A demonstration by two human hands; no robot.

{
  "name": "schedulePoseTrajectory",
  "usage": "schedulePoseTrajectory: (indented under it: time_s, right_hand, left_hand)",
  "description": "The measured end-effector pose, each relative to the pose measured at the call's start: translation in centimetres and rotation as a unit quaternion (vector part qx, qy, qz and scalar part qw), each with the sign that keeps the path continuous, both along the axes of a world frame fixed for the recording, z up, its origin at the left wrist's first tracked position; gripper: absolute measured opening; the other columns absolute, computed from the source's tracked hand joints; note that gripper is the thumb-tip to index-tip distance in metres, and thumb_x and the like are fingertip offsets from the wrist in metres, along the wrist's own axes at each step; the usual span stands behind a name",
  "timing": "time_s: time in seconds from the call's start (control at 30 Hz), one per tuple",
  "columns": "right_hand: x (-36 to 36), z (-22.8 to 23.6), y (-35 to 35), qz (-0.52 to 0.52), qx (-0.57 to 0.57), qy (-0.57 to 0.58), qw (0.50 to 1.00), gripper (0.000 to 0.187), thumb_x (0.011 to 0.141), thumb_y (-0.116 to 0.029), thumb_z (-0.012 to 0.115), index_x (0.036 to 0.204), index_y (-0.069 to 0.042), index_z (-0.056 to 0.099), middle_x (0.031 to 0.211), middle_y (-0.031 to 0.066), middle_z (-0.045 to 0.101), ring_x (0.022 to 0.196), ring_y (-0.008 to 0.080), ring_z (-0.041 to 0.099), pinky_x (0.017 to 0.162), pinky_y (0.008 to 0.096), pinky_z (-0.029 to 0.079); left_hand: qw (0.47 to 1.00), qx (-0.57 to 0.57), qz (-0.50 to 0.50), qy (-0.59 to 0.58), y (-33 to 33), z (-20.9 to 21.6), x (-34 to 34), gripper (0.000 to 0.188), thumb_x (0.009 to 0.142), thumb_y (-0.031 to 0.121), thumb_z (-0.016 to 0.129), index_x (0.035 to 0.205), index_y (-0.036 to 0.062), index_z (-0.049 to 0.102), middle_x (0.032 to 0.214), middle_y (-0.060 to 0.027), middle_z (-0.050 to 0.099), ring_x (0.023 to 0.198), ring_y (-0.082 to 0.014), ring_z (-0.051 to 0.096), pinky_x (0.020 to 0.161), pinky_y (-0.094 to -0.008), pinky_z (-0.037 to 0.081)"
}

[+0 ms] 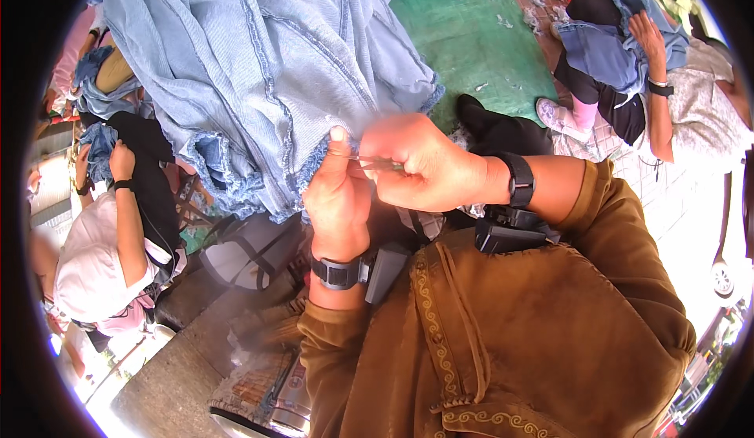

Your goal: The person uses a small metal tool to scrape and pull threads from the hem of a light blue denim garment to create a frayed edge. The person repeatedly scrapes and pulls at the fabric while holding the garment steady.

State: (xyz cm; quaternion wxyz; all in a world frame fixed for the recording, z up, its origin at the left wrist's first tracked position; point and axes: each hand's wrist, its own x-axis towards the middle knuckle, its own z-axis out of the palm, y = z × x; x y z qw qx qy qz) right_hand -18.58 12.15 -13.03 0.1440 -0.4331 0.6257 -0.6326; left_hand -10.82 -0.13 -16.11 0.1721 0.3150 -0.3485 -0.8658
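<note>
Light-blue denim garments (259, 61) spread out in front of me, with frayed, fringed hems along their near edges. At one frayed hem my left hand (338, 195) is closed on the denim, its thumb pointing up and pressed on the edge. Right beside it, my right hand (424, 163) is closed round a thin metal tool (381, 162). The tool's narrow end reaches toward my left thumb at the hem. Its exact kind is too small and blurred to tell. Black bands with boxes sit on both my wrists.
A green mat (479, 45) with lint scraps lies beyond the denim. One person (691, 85) at the right and another (102, 257) at the left handle denim too. A grey-white bag or shoe-like item (243, 253) lies by a wooden bench (177, 359).
</note>
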Motion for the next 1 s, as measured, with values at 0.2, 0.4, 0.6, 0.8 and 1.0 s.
schedulePoseTrajectory:
  time_s: [0.2, 0.4, 0.6, 0.8, 1.0]
  right_hand:
    - [-1.7, 2.2, 0.9, 0.014, -0.022, -0.220, 0.975, 0.007, 0.073, -0.002, 0.055, 0.069, -0.001, 0.049, 0.060, 0.0017, 0.046, 0.056, 0.0091, 0.045, 0.051, 0.0277, 0.037]
    - [-2.2, 0.6, 3.2, 0.007, 0.056, -0.126, 0.990, 0.017, 0.078, -0.014, 0.067, 0.077, 0.000, 0.057, 0.064, 0.0011, 0.051, 0.061, 0.0070, 0.046, 0.054, 0.0261, 0.039]
    - [-1.8, 1.5, 2.0, -0.087, 0.011, 0.134, 0.987, 0.030, 0.078, -0.029, 0.069, 0.086, -0.002, 0.059, 0.074, 0.0118, 0.054, 0.064, 0.0294, 0.055, 0.054, 0.0358, 0.044]
    - [-2.3, 2.2, 2.8, -0.103, 0.089, 0.240, 0.961, 0.035, 0.079, -0.027, 0.070, 0.099, -0.001, 0.060, 0.077, 0.0132, 0.056, 0.068, 0.0324, 0.057, 0.056, 0.0377, 0.046]
    - [-3.0, 2.5, 2.4, -0.106, 0.097, 0.254, 0.956, 0.026, 0.081, -0.035, 0.063, 0.083, -0.008, 0.061, 0.071, 0.0064, 0.057, 0.063, 0.0302, 0.059, 0.052, 0.0390, 0.045]
  left_hand:
    - [0.998, 0.011, -0.046, 0.044, -0.7, 1.1, 0.6, 0.023, 0.094, 0.025, 0.053, 0.094, 0.0025, 0.060, 0.095, -0.0151, 0.066, 0.090, -0.0240, 0.064, 0.084, -0.0366, 0.050]
    - [0.993, 0.046, -0.048, 0.095, -0.7, 1.5, 1.4, 0.015, 0.090, 0.013, 0.058, 0.095, -0.0012, 0.060, 0.093, -0.0158, 0.065, 0.088, -0.0296, 0.065, 0.085, -0.0444, 0.050]
    - [0.993, 0.026, -0.058, 0.101, 0.2, 2.9, 1.7, 0.024, 0.092, 0.022, 0.054, 0.097, -0.0005, 0.059, 0.103, -0.0171, 0.064, 0.100, -0.0272, 0.060, 0.096, -0.0422, 0.043]
    - [0.980, 0.105, -0.079, 0.151, -0.5, 2.8, 2.1, 0.023, 0.093, 0.023, 0.054, 0.096, 0.0012, 0.058, 0.098, -0.0147, 0.064, 0.098, -0.0270, 0.061, 0.095, -0.0442, 0.045]
    - [0.987, 0.078, -0.058, 0.131, 0.1, 3.8, 1.7, 0.018, 0.092, 0.017, 0.055, 0.095, 0.0002, 0.060, 0.096, -0.0166, 0.065, 0.095, -0.0283, 0.062, 0.091, -0.0448, 0.048]
